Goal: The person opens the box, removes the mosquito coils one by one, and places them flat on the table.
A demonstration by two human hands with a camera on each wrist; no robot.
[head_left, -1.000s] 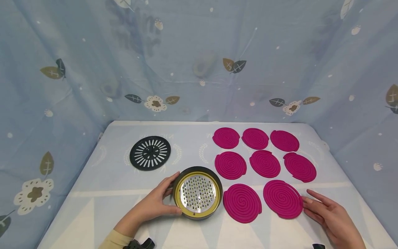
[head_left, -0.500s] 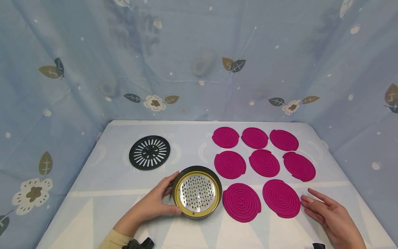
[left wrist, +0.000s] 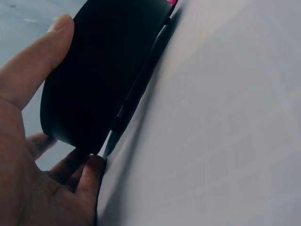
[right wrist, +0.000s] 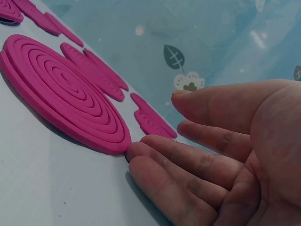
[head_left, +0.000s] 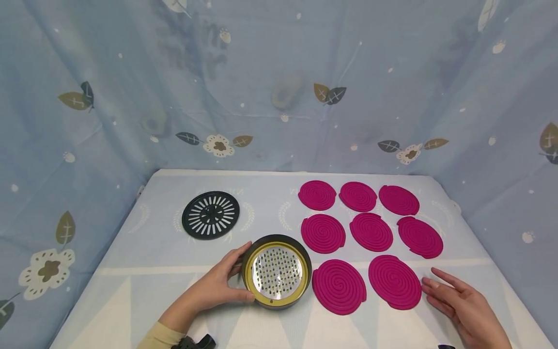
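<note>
My left hand (head_left: 218,286) holds a round dark container (head_left: 253,301) by its left side, thumb in front and fingers behind. Inside its yellow rim sits a shiny disc with rows of small holes (head_left: 277,271). The left wrist view shows the container's dark wall (left wrist: 103,70) between thumb and fingers, close over the cloth. At the right, my right hand (head_left: 468,305) has relaxed, parted fingers beside the front right magenta mosquito coil (head_left: 394,282). In the right wrist view, a fingertip meets or nearly meets the edge of that coil (right wrist: 70,89). Nothing is gripped there.
Several more magenta coils (head_left: 339,287) lie flat in rows on the white and pale blue tablecloth (head_left: 144,300). A black slotted round cover (head_left: 211,214) lies at the back left. Patterned blue fabric (head_left: 279,97) hangs behind and at both sides.
The front right coil, slightly raised at its right edge a second ago, now lies flat. My right fingertips have let it go and eased off. The left hand and container stay put.
</note>
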